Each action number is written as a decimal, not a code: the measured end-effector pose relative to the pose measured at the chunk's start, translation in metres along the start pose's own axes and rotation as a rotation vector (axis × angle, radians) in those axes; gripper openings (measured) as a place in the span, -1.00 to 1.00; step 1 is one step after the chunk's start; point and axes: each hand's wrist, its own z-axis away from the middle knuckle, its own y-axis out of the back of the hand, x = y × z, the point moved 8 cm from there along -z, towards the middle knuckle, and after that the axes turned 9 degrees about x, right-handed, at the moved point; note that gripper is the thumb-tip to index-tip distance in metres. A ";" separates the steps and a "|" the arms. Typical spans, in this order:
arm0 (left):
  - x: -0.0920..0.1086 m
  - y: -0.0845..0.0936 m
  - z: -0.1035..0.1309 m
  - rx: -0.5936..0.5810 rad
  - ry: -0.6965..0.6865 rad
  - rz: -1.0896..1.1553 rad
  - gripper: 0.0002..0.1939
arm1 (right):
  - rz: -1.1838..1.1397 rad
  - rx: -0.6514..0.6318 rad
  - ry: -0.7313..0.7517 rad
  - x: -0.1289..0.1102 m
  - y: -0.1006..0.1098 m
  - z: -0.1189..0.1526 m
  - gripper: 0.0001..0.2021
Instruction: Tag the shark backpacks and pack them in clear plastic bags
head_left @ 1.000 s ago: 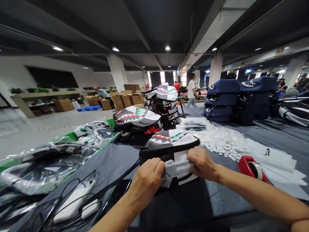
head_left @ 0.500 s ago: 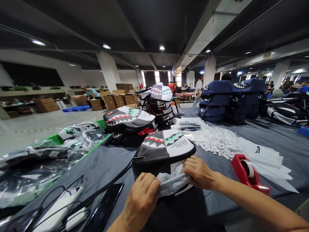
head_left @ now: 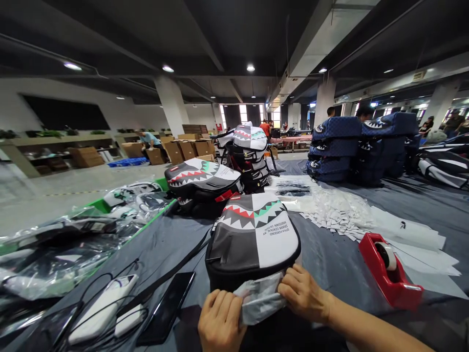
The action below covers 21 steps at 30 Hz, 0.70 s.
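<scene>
In front of me lies a grey and white backpack (head_left: 252, 234) with a red and green shark-mouth print, its printed face up. A crumpled, translucent plastic sheet (head_left: 259, 299) is bunched at its near end. My left hand (head_left: 222, 320) has its fingers curled over the left end of the sheet. Gripping the right end is my right hand (head_left: 302, 292), close against the backpack's near right corner. The plastic stretches between both fists. Whether it continues under the backpack is hidden.
A red tape dispenser (head_left: 390, 271) stands at right, with white sheets (head_left: 427, 249) and a pile of small white tags (head_left: 335, 220) behind. At left are a black phone (head_left: 166, 308), cabled white power bank (head_left: 104, 308) and bagged backpacks (head_left: 73, 249). More backpacks (head_left: 203, 178) stand behind.
The view has tilted, and the backpack now shows more of its printed face, lying flatter. Both hands sit lower in the picture, still holding the plastic sheet.
</scene>
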 end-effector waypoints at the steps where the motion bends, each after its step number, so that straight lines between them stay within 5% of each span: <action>1: 0.003 0.000 0.003 0.008 0.019 -0.011 -0.83 | 0.020 0.027 0.013 0.002 0.001 0.001 -0.80; 5: 0.020 -0.004 0.013 -0.067 0.105 -0.038 -0.88 | 0.104 0.140 -0.112 0.022 0.000 0.016 -0.78; 8: 0.030 -0.010 0.030 -0.250 0.095 0.011 -0.76 | 0.096 0.124 -0.153 0.024 -0.003 0.044 -0.78; 11: 0.036 -0.010 0.055 -0.360 0.031 0.088 -0.80 | -0.053 -0.042 -0.087 0.013 -0.007 0.070 -0.83; 14: 0.028 -0.004 0.068 -0.331 0.101 0.145 -0.77 | -0.239 -0.206 -0.124 0.016 -0.003 0.080 -0.70; 17: 0.019 -0.011 0.062 -0.378 0.183 0.167 -0.77 | -0.243 -0.361 -0.170 0.027 -0.005 0.073 -0.69; 21: 0.015 -0.035 0.048 -0.614 0.163 0.182 -0.83 | -0.162 -0.576 -0.117 0.032 -0.019 0.059 -0.81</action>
